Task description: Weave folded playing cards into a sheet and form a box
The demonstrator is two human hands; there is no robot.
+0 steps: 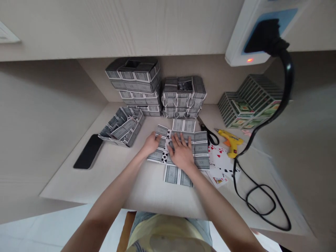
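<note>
A cross-shaped panel of joined playing cards point(201, 148) lies on the desk, mostly backs up, with a strip of spade and club faces showing toward its left side. My left hand point(151, 144) is closed at the panel's left edge, thumb on top and the other fingers partly hidden. Flat on the middle of the panel rests my right hand point(183, 154), its fingers spread. To the right, loose playing cards point(217, 157) lie face up, partly under the panel. Black-handled scissors point(210, 134) and a yellow glue gun point(231, 140) are just beyond them.
Stacked card-made boxes point(136, 85) and a shorter stack point(183, 94) stand against the back wall. An open card box point(122, 127) holds folded pieces, near a black phone point(88, 151). A black cable point(287, 84) hangs from the power strip point(236, 45) and loops over the desk's right side. Green boxes point(249, 98) stand back right.
</note>
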